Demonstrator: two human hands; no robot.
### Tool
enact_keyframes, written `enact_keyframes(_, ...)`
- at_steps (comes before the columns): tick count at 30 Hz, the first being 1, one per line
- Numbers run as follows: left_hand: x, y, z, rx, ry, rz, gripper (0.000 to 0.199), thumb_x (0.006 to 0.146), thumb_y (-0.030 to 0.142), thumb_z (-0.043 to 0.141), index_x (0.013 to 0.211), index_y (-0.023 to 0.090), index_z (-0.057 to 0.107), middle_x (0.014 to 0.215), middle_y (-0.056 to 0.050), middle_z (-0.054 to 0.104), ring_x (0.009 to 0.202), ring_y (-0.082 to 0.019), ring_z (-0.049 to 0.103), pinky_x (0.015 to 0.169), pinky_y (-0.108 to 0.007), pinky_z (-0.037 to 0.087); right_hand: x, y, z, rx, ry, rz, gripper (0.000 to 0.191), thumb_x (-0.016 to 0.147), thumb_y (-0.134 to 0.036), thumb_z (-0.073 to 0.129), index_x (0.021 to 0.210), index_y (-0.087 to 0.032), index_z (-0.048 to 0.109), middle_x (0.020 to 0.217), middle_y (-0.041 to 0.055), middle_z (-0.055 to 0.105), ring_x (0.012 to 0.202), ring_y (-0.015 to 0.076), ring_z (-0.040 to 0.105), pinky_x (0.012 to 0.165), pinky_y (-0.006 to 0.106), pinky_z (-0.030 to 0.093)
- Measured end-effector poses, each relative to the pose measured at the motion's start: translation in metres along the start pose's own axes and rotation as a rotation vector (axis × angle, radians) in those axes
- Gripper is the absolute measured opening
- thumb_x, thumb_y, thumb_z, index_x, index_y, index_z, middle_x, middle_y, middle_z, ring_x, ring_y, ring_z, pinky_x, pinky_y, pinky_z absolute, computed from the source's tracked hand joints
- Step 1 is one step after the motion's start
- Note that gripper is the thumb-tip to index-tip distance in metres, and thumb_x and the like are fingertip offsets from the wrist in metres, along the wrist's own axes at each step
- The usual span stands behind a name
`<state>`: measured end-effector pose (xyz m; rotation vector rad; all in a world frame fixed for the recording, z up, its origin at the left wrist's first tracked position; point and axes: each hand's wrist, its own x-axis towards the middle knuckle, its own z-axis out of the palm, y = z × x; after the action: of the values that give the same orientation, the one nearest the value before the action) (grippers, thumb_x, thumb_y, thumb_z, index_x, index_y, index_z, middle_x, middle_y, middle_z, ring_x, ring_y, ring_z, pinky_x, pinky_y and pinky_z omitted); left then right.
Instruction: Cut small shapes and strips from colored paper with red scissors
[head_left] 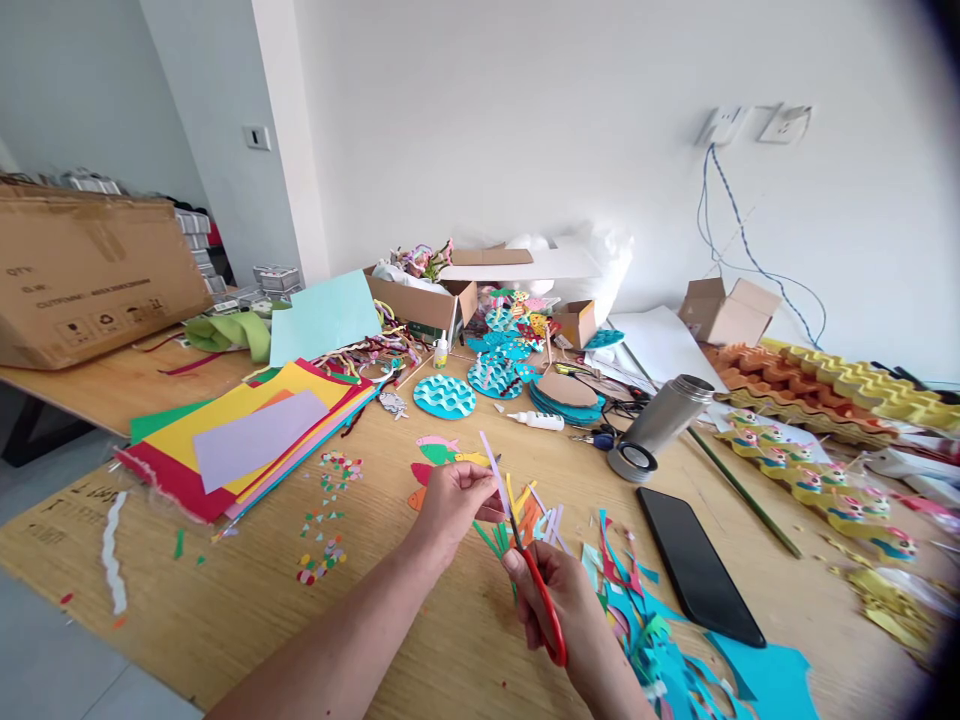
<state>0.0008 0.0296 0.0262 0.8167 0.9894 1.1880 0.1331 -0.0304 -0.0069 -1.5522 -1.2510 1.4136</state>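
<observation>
Pinching lilac strip (487, 450) in L grip (448, 505), closed thumb-to-fingers, w/ upper end poking up past fingertips. Clasping red-handled scissors (541, 590) in R grip (559, 597), curled shut round the handles, pointing up & away w/ business end right by strip's lower part. Can't tell if biting into it or just alongside, nor how wide. Hovering both over the table (247, 600), strip & scissors meeting abt. mid-view. Just beyond R grip, spotting loose paper strips (529, 515) in grn, orange, yellow & lilac, fanned out. Just past L grip, catching paper fish (437, 453) in pink, grn, yellow, red & orange, partly hidden behind the fingers. Swinging L: past confetti (330, 560) in little heaps, on to big stack of col. paper (259, 440), lilac uppermost. Over to the R: past turquoise scraps (780, 675) nr R grip, phone (697, 565) lying flat, steel bottle (671, 425) w/ cap (632, 462) beside it. Farther back, clocking white glue bottle (538, 421) on its side.
</observation>
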Motion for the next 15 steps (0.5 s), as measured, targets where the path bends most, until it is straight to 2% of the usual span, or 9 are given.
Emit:
enact_keyframes(7,-0.0004,-0.0019,0.0001,0.045,-0.096,0.028,0.018,0.058,0.021,0.068,0.072,0.012,0.064,0.055,0.001,0.062,0.05,-0.011,0.058,0.053,-0.026,0.053,0.0019,0.0011,-0.0017,0.008,0.007,-0.002,0.047,0.065,-0.058,0.067,0.059,-0.022,0.037,0.035,-0.0078,0.05,0.024,0.0068,0.04,0.03,0.017,0.022)
enact_keyframes(15,-0.0019,-0.0007,0.0004,0.051,-0.141,0.028,0.021,0.057,0.019,0.068,0.076,0.011,0.066,0.058,0.001,0.061,0.049,-0.011,0.058,0.053,-0.025,0.051,0.0028,0.0019,-0.0018,0.008,0.007,0.008,0.047,0.064,-0.058,0.066,0.059,-0.023,0.037,0.035,-0.0078,0.05,0.024,0.0075,0.041,0.028,0.018,0.024)
